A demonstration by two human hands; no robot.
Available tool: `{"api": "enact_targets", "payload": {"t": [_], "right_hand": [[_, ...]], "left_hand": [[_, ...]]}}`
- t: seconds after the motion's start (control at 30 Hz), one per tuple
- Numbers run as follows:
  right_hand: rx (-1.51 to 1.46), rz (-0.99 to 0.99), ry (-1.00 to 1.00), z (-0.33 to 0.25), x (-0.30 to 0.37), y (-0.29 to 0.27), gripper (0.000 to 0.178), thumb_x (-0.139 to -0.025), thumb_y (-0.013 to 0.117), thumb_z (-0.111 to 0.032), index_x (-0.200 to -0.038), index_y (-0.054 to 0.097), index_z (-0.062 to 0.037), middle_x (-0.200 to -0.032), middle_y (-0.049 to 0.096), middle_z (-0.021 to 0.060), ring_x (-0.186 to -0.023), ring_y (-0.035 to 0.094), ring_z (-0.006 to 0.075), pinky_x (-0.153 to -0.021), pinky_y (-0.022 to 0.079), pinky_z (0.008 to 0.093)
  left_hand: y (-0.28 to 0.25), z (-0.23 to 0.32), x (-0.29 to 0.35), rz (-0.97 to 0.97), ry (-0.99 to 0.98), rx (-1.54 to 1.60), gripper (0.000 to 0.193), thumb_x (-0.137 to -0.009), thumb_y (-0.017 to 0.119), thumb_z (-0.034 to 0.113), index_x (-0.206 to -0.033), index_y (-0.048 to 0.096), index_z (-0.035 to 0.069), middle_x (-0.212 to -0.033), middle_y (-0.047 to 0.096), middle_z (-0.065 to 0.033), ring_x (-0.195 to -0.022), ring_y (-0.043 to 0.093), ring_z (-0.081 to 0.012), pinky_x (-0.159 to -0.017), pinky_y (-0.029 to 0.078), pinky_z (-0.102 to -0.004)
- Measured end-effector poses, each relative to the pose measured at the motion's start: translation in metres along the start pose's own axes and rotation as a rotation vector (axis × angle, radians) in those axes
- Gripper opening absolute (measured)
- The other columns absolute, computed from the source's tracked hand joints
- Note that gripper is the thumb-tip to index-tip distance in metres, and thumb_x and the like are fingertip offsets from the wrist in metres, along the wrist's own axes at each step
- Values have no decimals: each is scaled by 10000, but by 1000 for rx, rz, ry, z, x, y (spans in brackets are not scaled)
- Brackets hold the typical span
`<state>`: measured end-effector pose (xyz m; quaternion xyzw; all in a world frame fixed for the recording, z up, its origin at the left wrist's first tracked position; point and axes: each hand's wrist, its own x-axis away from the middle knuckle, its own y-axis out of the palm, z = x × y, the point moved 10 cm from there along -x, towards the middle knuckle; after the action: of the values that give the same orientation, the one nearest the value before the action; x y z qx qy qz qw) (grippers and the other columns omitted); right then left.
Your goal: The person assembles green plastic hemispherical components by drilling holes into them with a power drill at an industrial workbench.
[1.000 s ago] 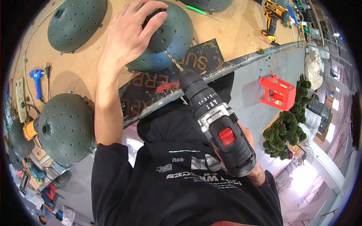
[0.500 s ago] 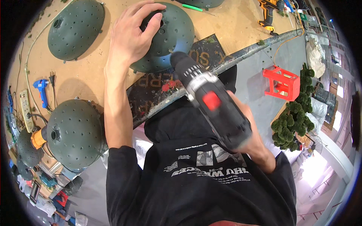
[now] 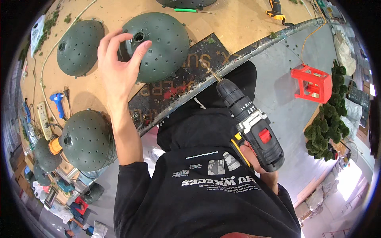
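Note:
A dark green dome (image 3: 164, 49) dotted with small holes lies on the bench, a round collar with a wider hole on its top. My left hand (image 3: 119, 75) is at the dome's left side, thumb and fingers spread in a curve near the collar. It grips nothing; whether a fingertip brushes the dome, I cannot tell. In my right hand (image 3: 254, 158) is a black and grey cordless drill (image 3: 251, 115), held by its handle over my lap. Its thin bit points up and left toward the bench edge, apart from the dome.
Similar domes rest at the left (image 3: 79, 47), lower left (image 3: 88, 141) and far edge (image 3: 186, 3). A green-handled tool (image 3: 185, 10), yellow-black power tool (image 3: 276, 12), blue glue gun (image 3: 58, 104) and power strip (image 3: 44, 118) lie about. A red stool (image 3: 311, 84) stands right.
The drill has pulled back from the dome, down and to the right. My left hand has come off the dome's top toward its left, its fingers parting.

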<state>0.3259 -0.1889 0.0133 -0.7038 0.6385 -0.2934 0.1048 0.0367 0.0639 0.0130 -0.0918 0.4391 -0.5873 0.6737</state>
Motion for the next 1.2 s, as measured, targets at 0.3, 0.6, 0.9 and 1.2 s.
{"api": "enact_targets", "payload": {"t": [0.3,0.6,0.9,1.2], "right_hand": [[33,61,-411,-12,-4,-14,356,-787,784,-23,-1129,691,-1,-1065,710,164,-908,713,328,-781,562,391],[-42,50,-370,9,-8,-17,495,-778,802,-54,-1243,639,-3,-1125,690,161,-935,708,332,-827,563,379],[-247,54,-220,41,-7,-19,355,-777,791,-35,-1106,658,-15,-967,696,117,-828,695,302,-756,559,371],[-279,-7,-190,47,-14,-15,288,-784,785,-4,-1047,666,-7,-943,688,124,-828,689,293,-745,549,369]], "left_hand": [[-7,12,-8,-108,29,-114,228,-882,802,228,-1023,756,54,-1262,697,-98,-1183,626,-291,-1000,500,-407],[20,19,-14,-219,-73,-173,275,-894,798,234,-1049,680,40,-1346,668,-140,-1253,620,-316,-1069,472,-417],[-3,41,-31,-302,83,-135,265,-913,726,150,-1158,700,54,-1338,672,-96,-1246,607,-325,-1046,484,-417],[15,24,-45,-458,93,-112,258,-956,681,108,-1207,685,48,-1370,659,-93,-1276,616,-278,-1074,473,-377]]}}
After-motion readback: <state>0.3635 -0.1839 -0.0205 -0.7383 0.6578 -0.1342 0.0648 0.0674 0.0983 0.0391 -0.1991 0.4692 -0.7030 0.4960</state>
